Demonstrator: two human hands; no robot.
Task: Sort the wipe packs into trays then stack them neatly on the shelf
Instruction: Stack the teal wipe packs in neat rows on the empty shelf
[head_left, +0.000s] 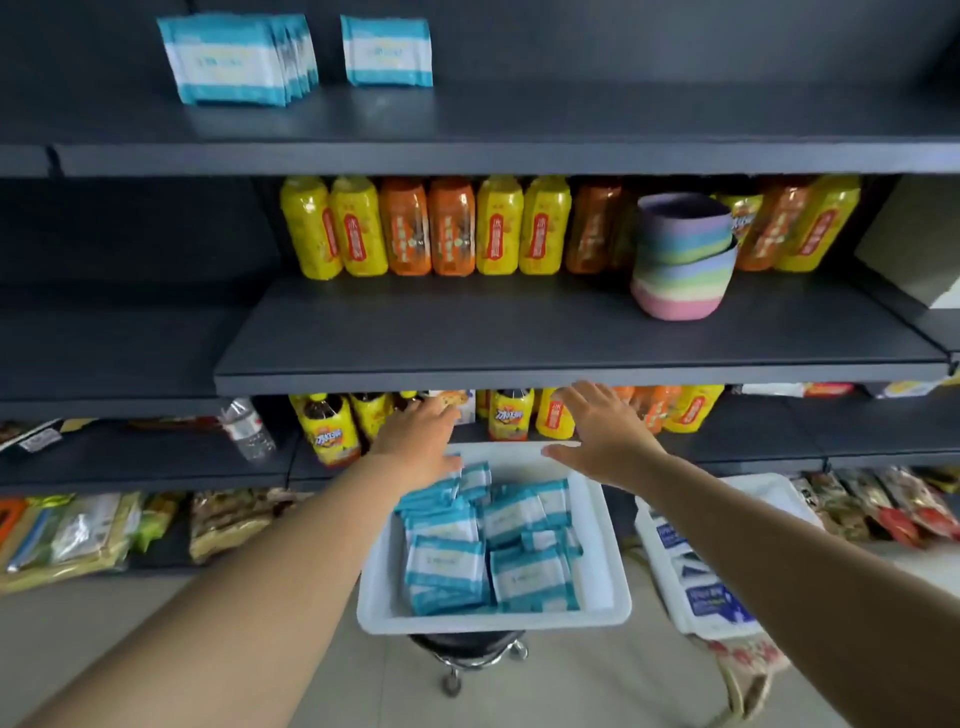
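Here, hands: left hand (415, 441) and right hand (605, 431) are being held apart, flat-fingered, gripping nothing.
Tray: white tray (602, 582) is being reached over at its far edge.
Contents: wipe packs (488, 545) are being carried inside.

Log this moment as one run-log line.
left hand: open over tray | right hand: open | wipe packs: in tray | top shelf: some stacked

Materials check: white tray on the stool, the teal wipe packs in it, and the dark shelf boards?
White tray: looks like moulded plastic, smooth and semi-glossy, with a rolled rim and rounded corners.
Wipe packs: soft plastic film pouches, slightly shiny, with crimped ends and wrinkles.
Shelf boards: probably painted or powder-coated sheet metal, matte dark grey, with a thin folded front lip; the picture can't confirm metal.
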